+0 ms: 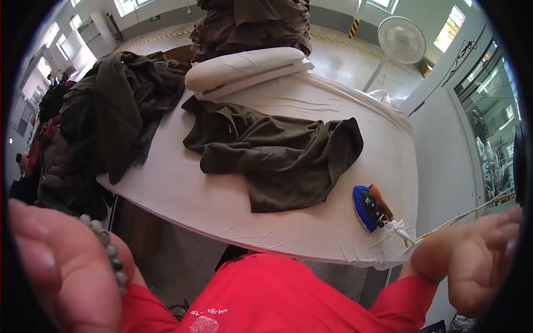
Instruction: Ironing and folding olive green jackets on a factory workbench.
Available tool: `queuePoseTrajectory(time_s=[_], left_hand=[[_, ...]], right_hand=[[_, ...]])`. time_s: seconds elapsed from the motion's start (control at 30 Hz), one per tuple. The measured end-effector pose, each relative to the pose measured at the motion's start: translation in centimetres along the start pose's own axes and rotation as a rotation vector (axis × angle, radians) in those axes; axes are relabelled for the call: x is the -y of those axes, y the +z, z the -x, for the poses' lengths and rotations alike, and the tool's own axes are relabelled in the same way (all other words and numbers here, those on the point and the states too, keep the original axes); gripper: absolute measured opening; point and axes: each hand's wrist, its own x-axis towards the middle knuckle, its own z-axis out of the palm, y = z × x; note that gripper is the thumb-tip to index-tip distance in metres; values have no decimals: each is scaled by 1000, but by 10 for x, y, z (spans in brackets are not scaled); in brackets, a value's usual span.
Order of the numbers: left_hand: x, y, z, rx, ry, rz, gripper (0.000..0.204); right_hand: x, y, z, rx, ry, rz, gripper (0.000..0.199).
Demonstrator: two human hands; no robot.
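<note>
Both my hands are raised close to the camera, away from the table. My left hand (pixel 69 266) is at the lower left, with a bracelet of grey-green beads (pixel 112 251) at its wrist. Its fingers look loosely apart and hold nothing I can see, though the rim cuts some off. At the right edge my right hand (pixel 480 258) has its palm turned inward, fingers stretched out and partly cut off, with nothing visible in it. Between them, a dark olive garment (pixel 277 150) lies crumpled on the white-covered ironing table (pixel 166 191). An iron (pixel 369 208) with a blue sole rests near the right corner.
A padded white sleeve board (pixel 244 69) stands at the table's far side. Dark garments (pixel 119 105) are heaped on the left, and a brown stack of cloth (pixel 252 28) rises behind. A cord (pixel 461 219) runs right from the iron. A white fan (pixel 401 40) stands far right.
</note>
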Motion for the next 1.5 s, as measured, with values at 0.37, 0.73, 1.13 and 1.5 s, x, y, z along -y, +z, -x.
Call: queuePoseTrajectory(time_s=[0.37, 0.73, 1.13, 1.5], left_hand=[[69, -30, 232, 158, -1338, 49, 19], [182, -113, 282, 40, -1798, 616, 57], [169, -178, 364, 498, -1923, 383, 56], [184, -271, 72, -452, -952, 815, 42]], right_hand=[[-235, 148, 381, 35, 1425, 290, 68], [-6, 277, 173, 823, 505, -294, 43], [45, 251, 260, 698, 712, 453, 42], [27, 320, 149, 248, 547, 132, 36]])
